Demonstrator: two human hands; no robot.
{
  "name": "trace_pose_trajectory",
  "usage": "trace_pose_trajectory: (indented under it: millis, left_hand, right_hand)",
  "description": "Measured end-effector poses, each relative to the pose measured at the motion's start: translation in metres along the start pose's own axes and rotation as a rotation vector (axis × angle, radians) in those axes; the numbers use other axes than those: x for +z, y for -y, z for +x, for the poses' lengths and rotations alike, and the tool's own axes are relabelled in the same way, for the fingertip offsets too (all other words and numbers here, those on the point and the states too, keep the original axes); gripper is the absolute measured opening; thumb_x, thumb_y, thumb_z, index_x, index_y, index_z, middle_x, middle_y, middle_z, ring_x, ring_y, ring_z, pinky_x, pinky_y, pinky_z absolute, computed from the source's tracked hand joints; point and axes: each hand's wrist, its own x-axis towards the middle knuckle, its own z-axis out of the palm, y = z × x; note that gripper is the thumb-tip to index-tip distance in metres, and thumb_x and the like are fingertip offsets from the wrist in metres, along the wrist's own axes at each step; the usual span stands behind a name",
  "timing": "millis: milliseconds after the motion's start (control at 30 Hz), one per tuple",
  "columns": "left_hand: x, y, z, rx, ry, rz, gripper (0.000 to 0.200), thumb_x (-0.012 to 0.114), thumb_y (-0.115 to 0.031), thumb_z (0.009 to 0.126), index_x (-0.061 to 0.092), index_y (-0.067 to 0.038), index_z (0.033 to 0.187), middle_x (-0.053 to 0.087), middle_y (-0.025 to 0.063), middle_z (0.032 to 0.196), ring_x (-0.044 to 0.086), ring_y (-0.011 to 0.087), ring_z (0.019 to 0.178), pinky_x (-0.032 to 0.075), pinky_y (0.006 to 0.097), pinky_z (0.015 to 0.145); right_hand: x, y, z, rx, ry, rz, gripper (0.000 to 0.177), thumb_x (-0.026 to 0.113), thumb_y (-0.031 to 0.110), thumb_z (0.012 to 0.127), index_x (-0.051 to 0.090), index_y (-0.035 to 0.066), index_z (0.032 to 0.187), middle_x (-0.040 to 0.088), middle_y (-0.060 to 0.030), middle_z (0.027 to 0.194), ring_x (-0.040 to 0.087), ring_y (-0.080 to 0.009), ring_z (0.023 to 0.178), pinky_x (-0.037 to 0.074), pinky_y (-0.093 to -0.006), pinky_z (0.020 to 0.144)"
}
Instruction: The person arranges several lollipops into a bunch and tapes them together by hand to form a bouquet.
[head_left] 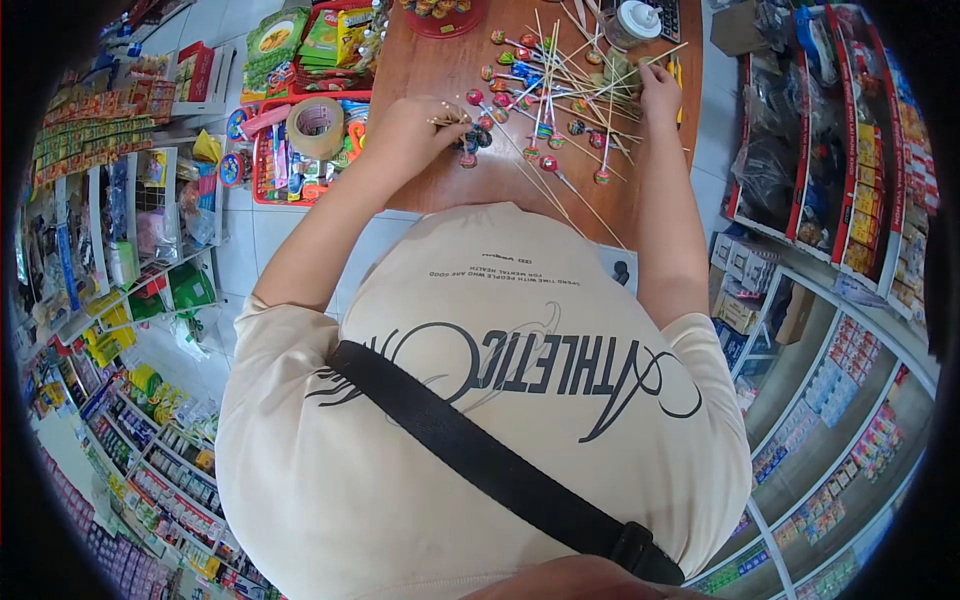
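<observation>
My left hand (pixel 415 132) is closed around a small bunch of lollipops (pixel 469 143); their wrapped heads stick out beyond my fingertips and pale stick ends show above the knuckles. Thin wooden skewers (pixel 590 95) lie in a loose, crossing pile on the brown table (pixel 420 60). Among them are scattered several more lollipops (pixel 548 162) in colourful wrappers. At the pile's right side, my right hand (pixel 659 95) has its fingers bent together at the skewers, seemingly pinching one; the fingertips are partly hidden.
A clear container with a white lid (pixel 637 20) stands at the table's far side, beside a keyboard (pixel 668 20). Left of the table, a red basket (pixel 262 180) holds packets and a tape roll (pixel 315 128). Stocked shelves (pixel 860 200) rise on both sides.
</observation>
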Motion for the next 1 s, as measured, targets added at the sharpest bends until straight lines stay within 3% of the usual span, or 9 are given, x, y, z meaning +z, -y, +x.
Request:
trace_pose_trajectory:
  millis: [100, 200, 333, 367, 433, 533, 633, 833, 1000]
  left_hand:
    - [0.000, 0.001, 0.000, 0.027, 0.000, 0.006, 0.012, 0.063, -0.011, 0.077, 0.067, -0.001, 0.082, 0.065, 0.0115, 0.082, 0.062, 0.0254, 0.076, 0.048, 0.0325, 0.070]
    - [0.001, 0.004, 0.000, 0.031, -0.013, 0.007, 0.012, 0.063, -0.011, 0.077, 0.067, -0.001, 0.082, 0.066, 0.0115, 0.082, 0.062, 0.0257, 0.075, 0.048, 0.0323, 0.070]
    - [0.004, 0.003, 0.001, -0.002, -0.018, 0.002, 0.012, 0.063, -0.011, 0.077, 0.067, -0.001, 0.082, 0.066, 0.0112, 0.082, 0.062, 0.0261, 0.075, 0.048, 0.0323, 0.070]
    - [0.005, 0.002, 0.002, -0.017, -0.025, -0.001, 0.012, 0.063, -0.011, 0.077, 0.067, -0.001, 0.082, 0.066, 0.0112, 0.082, 0.062, 0.0261, 0.075, 0.048, 0.0324, 0.070]
    - [0.004, 0.002, 0.003, 0.004, -0.030, 0.031, 0.012, 0.063, -0.012, 0.077, 0.068, -0.002, 0.082, 0.066, 0.0113, 0.081, 0.062, 0.0262, 0.075, 0.048, 0.0325, 0.070]
    - [0.003, 0.002, 0.001, -0.001, -0.023, 0.034, 0.013, 0.064, -0.013, 0.077, 0.068, -0.003, 0.083, 0.065, 0.0114, 0.081, 0.062, 0.0265, 0.075, 0.048, 0.0328, 0.070]
    - [0.001, -0.002, 0.000, -0.021, -0.011, 0.029, 0.013, 0.064, -0.014, 0.077, 0.068, -0.003, 0.084, 0.065, 0.0116, 0.081, 0.062, 0.0270, 0.075, 0.048, 0.0331, 0.070]
    - [0.001, -0.001, -0.001, 0.091, -0.029, 0.040, 0.012, 0.064, -0.012, 0.076, 0.068, -0.004, 0.084, 0.065, 0.0112, 0.082, 0.061, 0.0271, 0.076, 0.048, 0.0334, 0.070]
    - [-0.001, 0.002, 0.001, 0.114, -0.001, 0.010, 0.010, 0.064, -0.011, 0.076, 0.068, -0.004, 0.083, 0.065, 0.0107, 0.081, 0.061, 0.0259, 0.077, 0.048, 0.0333, 0.071]
  right_hand:
    - [0.000, 0.027, -0.011, 0.012, 0.049, 0.072, 0.021, 0.060, 0.016, 0.085, 0.060, -0.004, 0.092, 0.061, -0.0078, 0.070, 0.059, -0.0103, 0.059, 0.049, -0.0222, 0.051]
    - [0.000, 0.060, -0.049, -0.214, 0.057, 0.191, 0.016, 0.055, 0.013, 0.088, 0.060, -0.001, 0.089, 0.060, -0.0044, 0.074, 0.058, -0.0104, 0.064, 0.049, -0.0211, 0.056]
    - [0.017, 0.093, -0.129, -0.268, 0.355, 0.126, 0.015, 0.057, 0.012, 0.085, 0.063, 0.000, 0.092, 0.063, -0.0054, 0.079, 0.061, -0.0128, 0.070, 0.049, -0.0254, 0.065]
    - [0.026, 0.076, -0.130, -0.345, 0.466, -0.037, 0.014, 0.058, 0.012, 0.083, 0.064, 0.001, 0.090, 0.063, -0.0070, 0.079, 0.061, -0.0144, 0.070, 0.048, -0.0270, 0.064]
    - [0.043, 0.082, -0.159, -0.350, 0.605, 0.028, 0.014, 0.059, 0.012, 0.081, 0.064, 0.002, 0.089, 0.063, -0.0109, 0.079, 0.061, -0.0207, 0.073, 0.048, -0.0318, 0.066]
    - [0.061, 0.077, -0.175, -0.777, 0.595, -0.202, 0.014, 0.060, 0.013, 0.080, 0.064, 0.003, 0.089, 0.062, -0.0128, 0.080, 0.060, -0.0252, 0.075, 0.047, -0.0329, 0.067]
    - [0.076, 0.070, -0.178, -0.748, 0.681, -0.216, 0.011, 0.061, 0.012, 0.079, 0.063, 0.004, 0.087, 0.060, -0.0138, 0.081, 0.058, -0.0291, 0.075, 0.047, -0.0343, 0.066]
    - [0.085, 0.067, -0.184, -0.921, 0.648, -0.169, 0.015, 0.064, 0.010, 0.077, 0.062, 0.004, 0.091, 0.061, -0.0119, 0.082, 0.058, -0.0285, 0.074, 0.047, -0.0347, 0.065]
    - [0.088, 0.071, -0.189, -0.939, 0.636, -0.190, 0.009, 0.060, 0.012, 0.080, 0.057, 0.004, 0.079, 0.055, -0.0142, 0.073, 0.055, -0.0319, 0.071, 0.045, -0.0385, 0.062]
